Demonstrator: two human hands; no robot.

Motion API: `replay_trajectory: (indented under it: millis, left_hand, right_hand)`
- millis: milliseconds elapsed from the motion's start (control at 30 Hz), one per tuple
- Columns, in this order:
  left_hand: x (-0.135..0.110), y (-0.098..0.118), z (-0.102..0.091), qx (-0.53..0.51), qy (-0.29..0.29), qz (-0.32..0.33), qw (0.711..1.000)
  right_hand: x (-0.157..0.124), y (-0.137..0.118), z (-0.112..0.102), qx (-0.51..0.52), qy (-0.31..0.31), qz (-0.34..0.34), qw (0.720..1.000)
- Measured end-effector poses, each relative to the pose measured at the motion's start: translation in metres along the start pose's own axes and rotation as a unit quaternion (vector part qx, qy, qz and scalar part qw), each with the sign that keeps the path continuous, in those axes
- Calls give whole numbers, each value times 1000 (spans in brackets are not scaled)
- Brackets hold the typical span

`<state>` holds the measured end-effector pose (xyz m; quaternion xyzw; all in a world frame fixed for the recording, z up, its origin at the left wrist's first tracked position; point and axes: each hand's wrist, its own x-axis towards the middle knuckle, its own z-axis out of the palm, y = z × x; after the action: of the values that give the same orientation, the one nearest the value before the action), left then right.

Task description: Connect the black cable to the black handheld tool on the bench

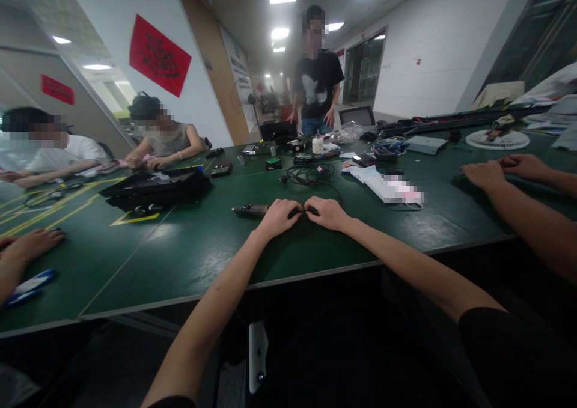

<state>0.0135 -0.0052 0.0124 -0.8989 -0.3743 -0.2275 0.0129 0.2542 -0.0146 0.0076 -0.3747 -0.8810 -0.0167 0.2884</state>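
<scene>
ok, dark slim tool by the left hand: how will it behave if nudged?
The dark slim tool may roll, since its barrel looks rounded. It probably won't flex: it lies straight. The glossy green tabletop might let it slide.

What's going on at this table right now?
A person has the left hand and right hand close together on the green table, each with a small dark item at the thumb, too unclear to identify. A dark, slim tool lies right by the left hand; whether they touch is hard to tell. Tangled cables lie beyond the hands, a black tray sits off to the left, and someone in a black T-shirt stands across the table.
</scene>
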Motion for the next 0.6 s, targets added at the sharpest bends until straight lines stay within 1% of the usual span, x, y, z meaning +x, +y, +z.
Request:
replay_trajectory:
  millis: [100,267,400,533,600]
  left_hand:
    - [0,0,0,9,8,-26,1000]
    - [-1,0,-2,1,-8,1,1000]
    - [0,0,0,19,3,-25,1000]
    - [-1,1,0,10,0,2,1000]
    - [-1,1,-1,6,-3,2,1000]
  right_hand:
    - [0,-1,-1,1,-2,2,1000]
    - [1,-1,-2,5,-7,-1,1000]
    - [1,-1,-2,3,-4,0,1000]
    - [1,-1,-2,1,-3,-1,1000]
    - [1,-2,-2,-1,-1,1,1000]
